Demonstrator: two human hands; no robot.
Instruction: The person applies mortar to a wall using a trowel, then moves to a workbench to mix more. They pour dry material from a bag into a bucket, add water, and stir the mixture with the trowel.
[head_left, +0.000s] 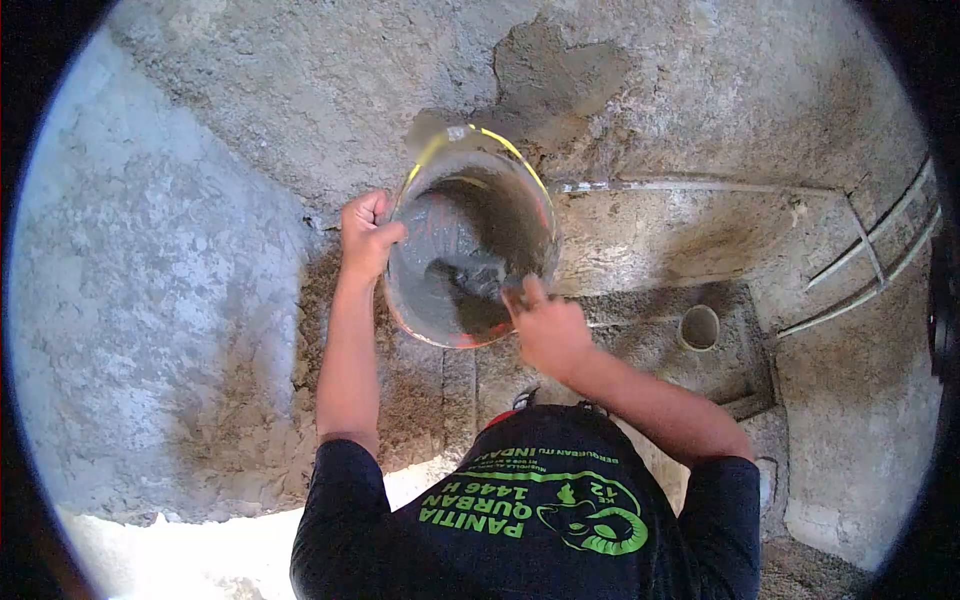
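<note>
A bucket [545, 215] with a yellow and orange rim is tilted toward me, with wet grey mortar [430, 285] inside it. My left hand [368, 235] is closed on the bucket's left rim, thumb pointing inward. At the lower right of the opening, my right hand [550, 325] has its fingers curled at the rim. It seems to grip a mortar-coated trowel [485, 275] that dips into the mix; the handle is hidden by the fingers and the blade is hard to make out.
Behind the bucket rises a rough wall with a darker wet patch [560, 75]. A pale smooth surface [150, 270] stands at left. On the right, thin pipes [870, 240] run along the wall, above a recessed box-like area with a round pipe opening [698, 328].
</note>
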